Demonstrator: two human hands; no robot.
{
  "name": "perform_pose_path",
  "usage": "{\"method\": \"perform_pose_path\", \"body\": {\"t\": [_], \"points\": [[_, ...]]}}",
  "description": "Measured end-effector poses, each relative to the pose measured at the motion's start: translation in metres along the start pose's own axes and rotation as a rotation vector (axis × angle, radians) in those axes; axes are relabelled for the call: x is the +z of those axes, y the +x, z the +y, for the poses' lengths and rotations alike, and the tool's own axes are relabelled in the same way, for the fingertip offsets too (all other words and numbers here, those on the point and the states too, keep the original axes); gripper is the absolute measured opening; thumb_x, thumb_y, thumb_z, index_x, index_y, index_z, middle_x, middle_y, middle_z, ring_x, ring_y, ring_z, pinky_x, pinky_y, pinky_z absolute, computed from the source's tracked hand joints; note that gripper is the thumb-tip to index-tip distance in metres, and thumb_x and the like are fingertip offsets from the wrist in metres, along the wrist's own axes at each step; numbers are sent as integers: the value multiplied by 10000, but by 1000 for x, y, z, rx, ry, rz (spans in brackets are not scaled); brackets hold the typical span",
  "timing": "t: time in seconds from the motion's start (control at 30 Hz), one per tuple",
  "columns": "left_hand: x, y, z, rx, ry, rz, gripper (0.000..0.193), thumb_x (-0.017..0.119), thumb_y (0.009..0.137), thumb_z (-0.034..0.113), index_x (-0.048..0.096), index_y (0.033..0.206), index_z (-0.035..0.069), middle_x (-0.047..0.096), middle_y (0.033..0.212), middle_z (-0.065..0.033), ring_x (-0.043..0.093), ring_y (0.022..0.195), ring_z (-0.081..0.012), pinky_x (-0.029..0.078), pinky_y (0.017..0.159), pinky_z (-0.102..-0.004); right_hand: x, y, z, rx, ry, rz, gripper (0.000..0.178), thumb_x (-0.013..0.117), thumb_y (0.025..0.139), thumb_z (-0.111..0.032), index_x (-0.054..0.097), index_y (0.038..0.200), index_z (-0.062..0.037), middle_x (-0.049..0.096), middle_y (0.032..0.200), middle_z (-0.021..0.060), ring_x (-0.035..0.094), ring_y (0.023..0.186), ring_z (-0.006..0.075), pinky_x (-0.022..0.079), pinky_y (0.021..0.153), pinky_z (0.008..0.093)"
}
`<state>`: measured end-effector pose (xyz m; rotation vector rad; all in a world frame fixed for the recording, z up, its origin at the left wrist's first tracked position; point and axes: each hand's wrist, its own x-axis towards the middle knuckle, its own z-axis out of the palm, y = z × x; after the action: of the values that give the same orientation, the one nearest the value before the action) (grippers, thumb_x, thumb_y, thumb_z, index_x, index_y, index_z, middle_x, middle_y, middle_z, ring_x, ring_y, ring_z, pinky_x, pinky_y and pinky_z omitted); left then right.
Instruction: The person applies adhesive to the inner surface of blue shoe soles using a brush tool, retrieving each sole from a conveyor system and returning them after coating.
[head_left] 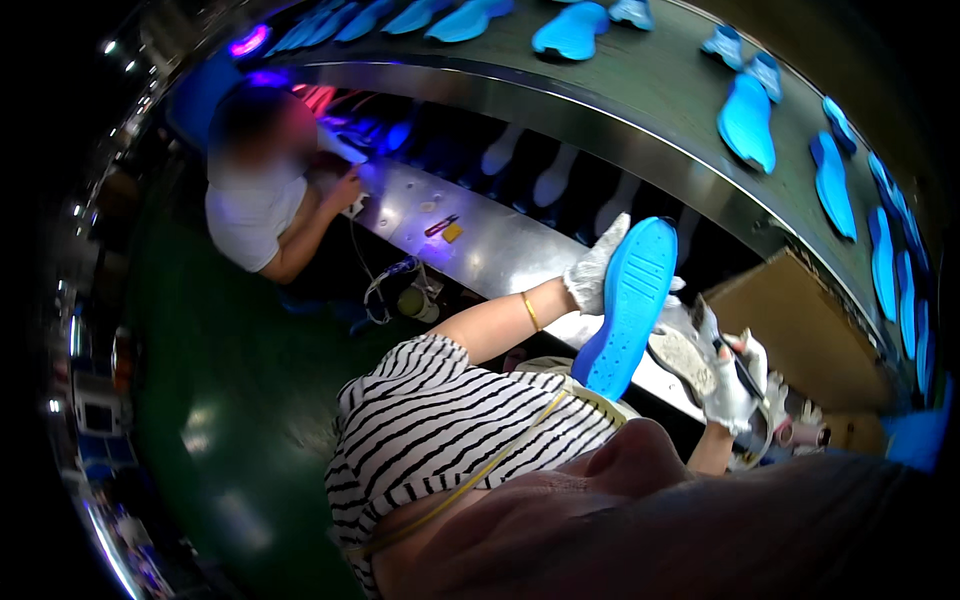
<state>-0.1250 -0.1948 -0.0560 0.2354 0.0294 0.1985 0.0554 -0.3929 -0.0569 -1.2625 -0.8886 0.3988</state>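
My left hand (600, 266), in a pale work glove with bare arm and a gold bracelet, grips a bright blue shoe sole (638, 290). The sole is tilted upright, its perforated, grooved face showing; some of my fingers are hidden behind it. To its right, my right hand (732, 395), in a similar glove with some bare fingertips, closes round a slim dark pen-like tool (741, 368) with a pale cord or tube near it. The tool's tip is hard to make out, and it stands apart from the sole. A speckled pale sole-shaped piece (682, 360) lies between the hands.
Blue soles (747, 125) line a dark conveyor belt (650, 85) above the metal bench (500, 250). A cardboard sheet (800, 325) stands at right. Red-handled snips (440, 225) and a yellow block (452, 233) lie on the bench. A co-worker (260, 185) sits at left under purple light.
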Motion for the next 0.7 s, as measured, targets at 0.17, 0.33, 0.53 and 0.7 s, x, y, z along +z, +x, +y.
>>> {"method": "perform_pose_path", "body": {"t": [0.17,0.33,0.53,0.7], "points": [[-20,10,-17,50,-88,-27,887,428,771,774,477,1296,61,570,1201,-224,606,1026,-362,499,879,-522,39,22,-17,-125,-90,-127,205,685,778,18,578,949,-19,644,917,74,605,829,121,492,763,263],[4,25,-52,176,73,-52,811,351,841,732,411,1352,105,566,1217,-142,597,1054,-291,507,908,-455,47,37,-29,-174,-91,1,212,685,789,2,592,979,-15,646,913,54,610,835,100,504,772,248],[-9,39,-64,254,177,54,819,391,834,727,402,1351,92,542,1249,-144,575,1089,-267,486,946,-415,64,24,-22,-399,-203,10,209,686,754,32,602,942,-5,635,842,68,636,780,121,522,731,255],[6,31,-57,278,305,86,829,429,818,727,383,1366,107,504,1287,-156,552,1119,-296,478,953,-442,53,10,-32,-74,32,8,214,688,736,28,600,929,-6,635,839,59,635,757,106,524,690,246]]}}
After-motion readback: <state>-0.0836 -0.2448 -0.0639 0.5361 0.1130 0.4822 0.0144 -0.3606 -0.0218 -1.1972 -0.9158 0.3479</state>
